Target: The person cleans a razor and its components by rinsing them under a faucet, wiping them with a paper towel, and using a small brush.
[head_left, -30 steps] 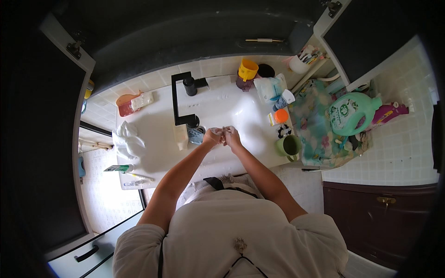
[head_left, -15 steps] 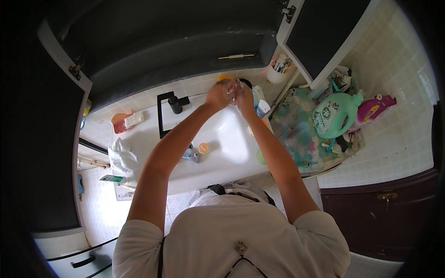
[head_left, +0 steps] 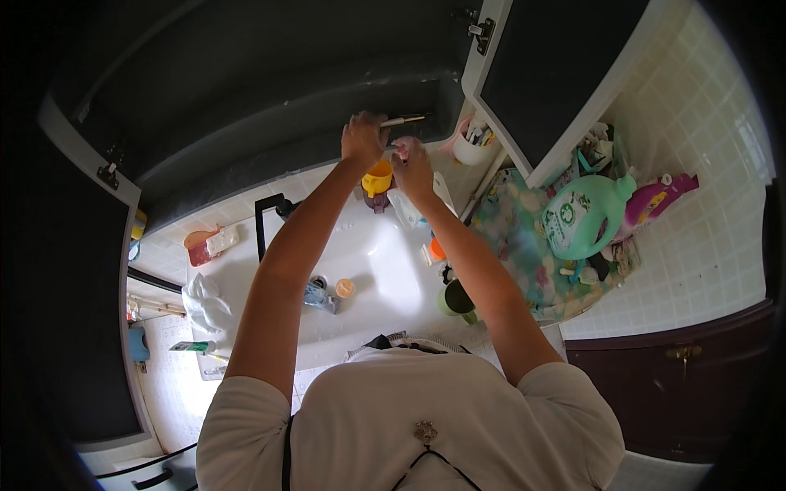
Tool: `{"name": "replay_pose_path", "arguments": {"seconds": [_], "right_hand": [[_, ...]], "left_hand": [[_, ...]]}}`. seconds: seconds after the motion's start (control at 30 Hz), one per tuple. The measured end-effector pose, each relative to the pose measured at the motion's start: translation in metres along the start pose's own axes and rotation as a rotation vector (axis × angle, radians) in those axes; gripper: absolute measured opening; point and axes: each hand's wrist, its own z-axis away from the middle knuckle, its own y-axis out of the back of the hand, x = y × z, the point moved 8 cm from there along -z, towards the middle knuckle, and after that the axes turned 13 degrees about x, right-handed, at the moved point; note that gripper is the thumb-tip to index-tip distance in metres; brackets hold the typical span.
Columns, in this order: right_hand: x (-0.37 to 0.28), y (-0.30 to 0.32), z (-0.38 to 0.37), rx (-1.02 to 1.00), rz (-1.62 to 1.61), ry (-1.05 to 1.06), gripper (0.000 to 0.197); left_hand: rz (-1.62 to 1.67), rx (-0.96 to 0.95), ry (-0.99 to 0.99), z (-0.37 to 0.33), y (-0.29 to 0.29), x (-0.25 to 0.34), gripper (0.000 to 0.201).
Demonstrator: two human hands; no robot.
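Observation:
Both my arms reach up over the white sink (head_left: 385, 270) to the dark shelf (head_left: 270, 123) of the open wall cabinet. My left hand (head_left: 363, 136) is closed around a thin pale stick-like item (head_left: 407, 121) whose end pokes out to the right along the shelf edge. My right hand (head_left: 412, 160) is just beside it and slightly lower, fingers curled toward the left hand. Whether it holds anything is hidden. A yellow cup (head_left: 377, 177) stands just below both hands at the back of the sink.
Open cabinet door (head_left: 557, 74) hangs at the right. A white cup of brushes (head_left: 470, 149), a green detergent bottle (head_left: 580, 214), a pink bottle (head_left: 655, 196) and a green mug (head_left: 454, 299) sit right of the sink. Black faucet (head_left: 266, 214), orange soap dish (head_left: 201, 245) and white cloth (head_left: 205, 301) are left.
Both hands rose together from low over the sink basin, past the back of the sink, up to the cabinet shelf. The view tilted upward with them.

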Motion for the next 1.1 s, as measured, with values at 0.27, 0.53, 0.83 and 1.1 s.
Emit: {"name": "replay_pose_path", "arguments": {"seconds": [0.27,0.53,0.83,1.1], "right_hand": [[0.008,-0.009,-0.003,-0.024,-0.072,-0.12,0.017],[0.005,-0.013,0.013,-0.081,-0.112,-0.098,0.021],[-0.003,0.002,0.024,-0.009,-0.265,-0.197,0.019],[-0.04,0.006,0.06,-0.291,-0.978,-0.824,0.036]], "left_hand": [[-0.181,-0.073,-0.16,-0.002,-0.029,-0.009,0.012],[-0.31,-0.213,-0.288,-0.002,-0.039,-0.009,0.008],[-0.212,-0.35,0.007,0.019,0.0,-0.003,0.016],[0.909,-0.7,1.086,0.139,0.04,0.029,0.04]]}}
